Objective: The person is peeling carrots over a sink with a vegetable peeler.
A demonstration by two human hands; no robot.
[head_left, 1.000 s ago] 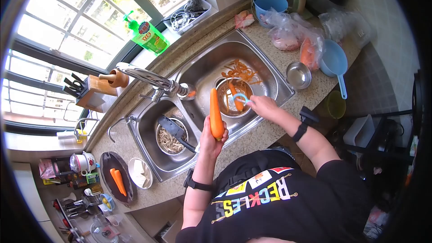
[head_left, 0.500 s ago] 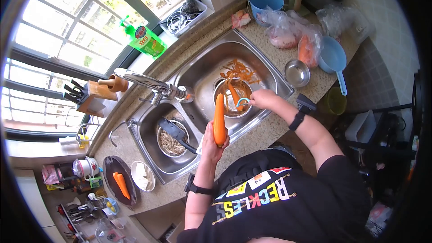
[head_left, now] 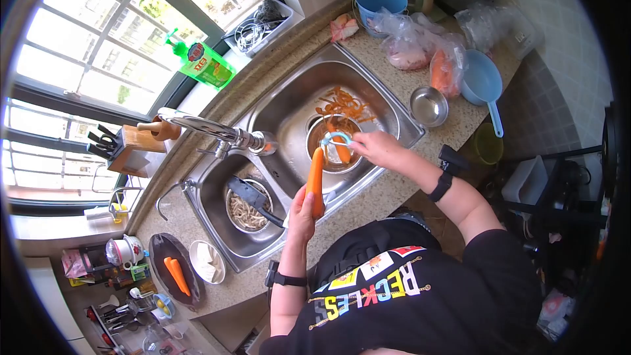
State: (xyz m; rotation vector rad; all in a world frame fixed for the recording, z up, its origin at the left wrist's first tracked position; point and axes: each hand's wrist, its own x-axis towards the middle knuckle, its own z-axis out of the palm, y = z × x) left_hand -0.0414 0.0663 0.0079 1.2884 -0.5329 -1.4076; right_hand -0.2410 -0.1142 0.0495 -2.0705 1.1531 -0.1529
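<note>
My left hand (head_left: 302, 213) grips a long orange carrot (head_left: 315, 181) by its thick lower end, tip pointing up over the sink's front edge. In my right hand (head_left: 371, 147) is a light-blue peeler (head_left: 337, 137), its head close to the carrot's upper tip. Below, a metal bowl (head_left: 314, 133) stands in the larger sink basin (head_left: 276, 115) with another carrot (head_left: 341, 151) in it. Orange peelings (head_left: 343, 104) lie heaped beside and over the bowl's far rim.
The smaller basin holds a bowl of pale strips (head_left: 244, 213) and a dark-handled tool (head_left: 248, 194). A dark tray (head_left: 158, 250) with carrots and a white bowl (head_left: 197, 248) stand left. To the right are a small steel bowl (head_left: 429, 106), blue dipper (head_left: 480, 79) and plastic bags (head_left: 407, 49).
The peeler has moved up and left, from beside the carrot to near its tip. My left hand and the carrot have shifted slightly lower and left.
</note>
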